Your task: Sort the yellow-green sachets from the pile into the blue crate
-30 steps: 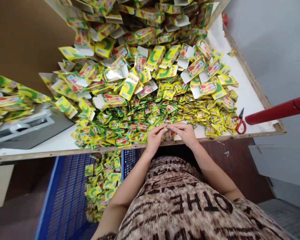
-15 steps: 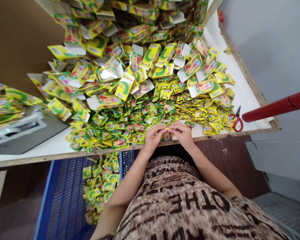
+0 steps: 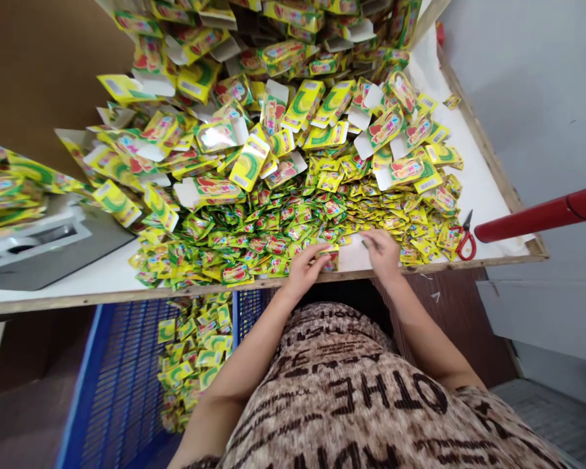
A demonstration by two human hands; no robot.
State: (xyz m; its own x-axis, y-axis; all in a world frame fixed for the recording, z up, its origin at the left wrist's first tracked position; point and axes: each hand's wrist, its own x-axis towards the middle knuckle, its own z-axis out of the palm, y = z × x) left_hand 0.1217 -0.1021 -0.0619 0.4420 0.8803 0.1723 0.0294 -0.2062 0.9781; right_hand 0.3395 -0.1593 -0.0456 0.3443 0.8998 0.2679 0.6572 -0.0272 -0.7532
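My left hand (image 3: 305,268) is closed on a small yellow-green packet (image 3: 330,259) near the table's front edge. To its right, my right hand (image 3: 383,253) has its fingers bent together over the white tabletop; a small dark green bit shows at its fingertips, too small to name. Small green packets (image 3: 215,254) lie heaped to the left of the hands, and small yellow packets (image 3: 395,212) behind and to the right. Farther back are piled yellow-green boxes (image 3: 303,105), several with white flaps open.
Red-handled scissors (image 3: 465,244) lie at the table's right, beside a red bar (image 3: 542,215). A grey and silver device (image 3: 43,251) stands at the left. Under the wooden edge (image 3: 176,293), a blue crate (image 3: 112,371) holds filled boxes.
My hands have moved apart. The right hand went right, away from the packet, while the left stays near it. The view has shifted slightly.
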